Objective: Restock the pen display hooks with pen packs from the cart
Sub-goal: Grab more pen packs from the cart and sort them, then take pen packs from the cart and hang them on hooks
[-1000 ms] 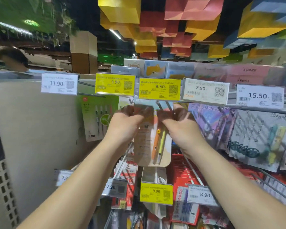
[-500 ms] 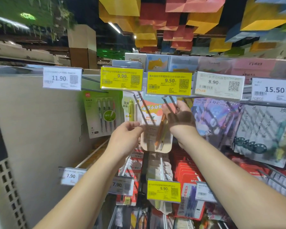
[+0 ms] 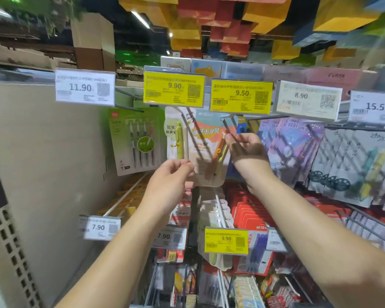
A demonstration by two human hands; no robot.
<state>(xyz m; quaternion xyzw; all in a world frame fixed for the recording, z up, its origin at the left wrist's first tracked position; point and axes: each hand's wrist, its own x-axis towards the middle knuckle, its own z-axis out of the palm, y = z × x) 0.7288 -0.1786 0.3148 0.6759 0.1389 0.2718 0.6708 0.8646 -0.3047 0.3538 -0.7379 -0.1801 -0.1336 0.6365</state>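
- Pen pack (image 3: 206,152) is hanging below the yellow 9.50 tag (image 3: 241,96), between both hands, on the display hook (image 3: 228,124).
- Left hand (image 3: 169,183) is pinching the pack's lower left edge, thumb and fingers curled onto the card.
- Right hand (image 3: 246,147) is sitting at the pack's right edge, fingertips curled in toward the hook wire; motion blur, so cannot tell whether it is gripping the wire or the card.
- Pack: flat glossy card with rounded bottom corners, orange and pale blue print, clear blister holding two pens, one orange and one yellow-green.
- Just left of it, a white card with a single green pen (image 3: 176,134) is hanging under the yellow 9.90 tag (image 3: 173,89).
- Farther left, a green four-pen pack (image 3: 135,141) is hanging near the white 11.90 tag (image 3: 85,87).
- Top row is showing five price tags: two yellow, three white.
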